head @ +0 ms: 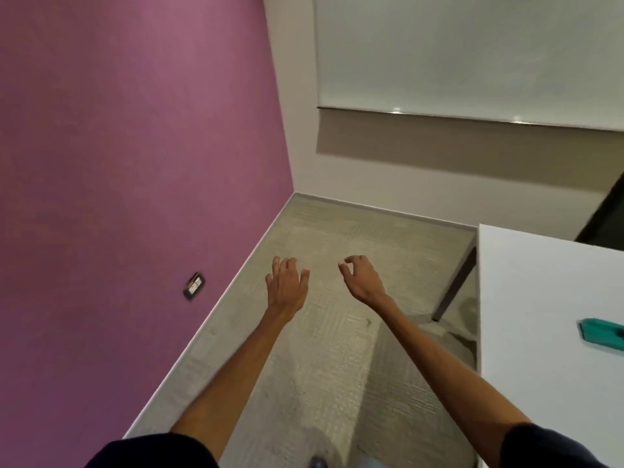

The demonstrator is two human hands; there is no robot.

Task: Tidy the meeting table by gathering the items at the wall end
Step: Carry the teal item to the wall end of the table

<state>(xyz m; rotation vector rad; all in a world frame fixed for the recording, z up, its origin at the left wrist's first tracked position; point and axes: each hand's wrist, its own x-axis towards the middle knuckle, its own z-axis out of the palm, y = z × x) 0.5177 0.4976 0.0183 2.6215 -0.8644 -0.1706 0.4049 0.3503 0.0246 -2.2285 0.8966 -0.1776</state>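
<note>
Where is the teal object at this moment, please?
In the head view, the teal object lies on the white table at the far right edge, right of both empty hands.

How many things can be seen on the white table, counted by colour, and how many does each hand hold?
Teal flat plastic object on the white meeting table, partly cut by the picture edge: 1
Things in the left hand: 0
Things in the right hand: 0
Total: 1

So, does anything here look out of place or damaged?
The wall outlet low on the purple wall sits tilted and looks loose. Otherwise nothing stands out; both hands are empty.
</note>
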